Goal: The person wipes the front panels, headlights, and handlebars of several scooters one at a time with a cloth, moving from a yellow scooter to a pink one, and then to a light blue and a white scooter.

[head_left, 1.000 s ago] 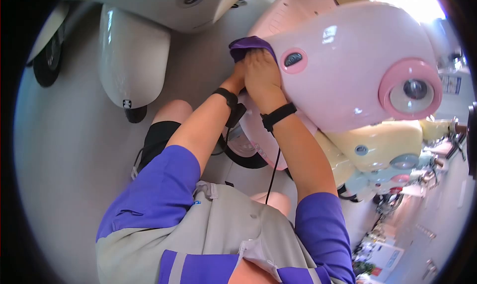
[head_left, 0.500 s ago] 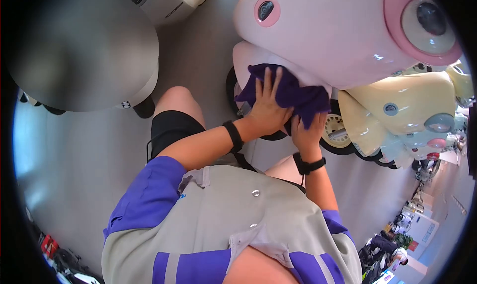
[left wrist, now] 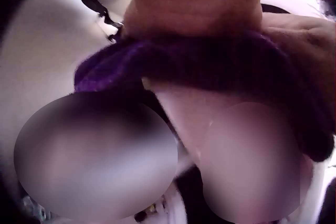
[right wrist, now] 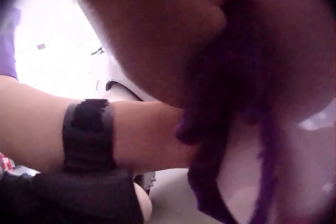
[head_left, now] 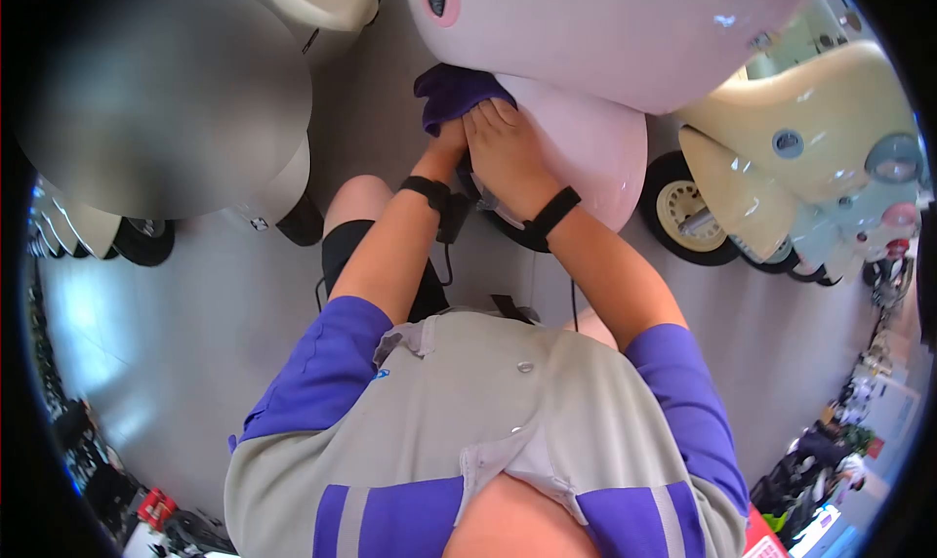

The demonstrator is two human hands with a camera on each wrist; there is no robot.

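A person in a grey and purple shirt bends over a pink scooter (head_left: 586, 41), both hands working a purple cloth (head_left: 451, 92) against its front fender (head_left: 586, 148). The right hand (head_left: 503, 153) lies flat on the fender, fingers straight and together, their tips on the edge of the cloth. The left hand (head_left: 447, 148) is mostly hidden beside and beneath the right one; whether its fingers curl round the cloth cannot be told. The left wrist view shows the cloth (left wrist: 210, 66) bunched under that hand against the pink bodywork. Each wrist carries a black band (head_left: 427, 191). A cream scooter (head_left: 810, 139) stands just beside the pink one on the grey floor (head_left: 176, 304), and a white scooter (head_left: 293, 12) stands on the other side.
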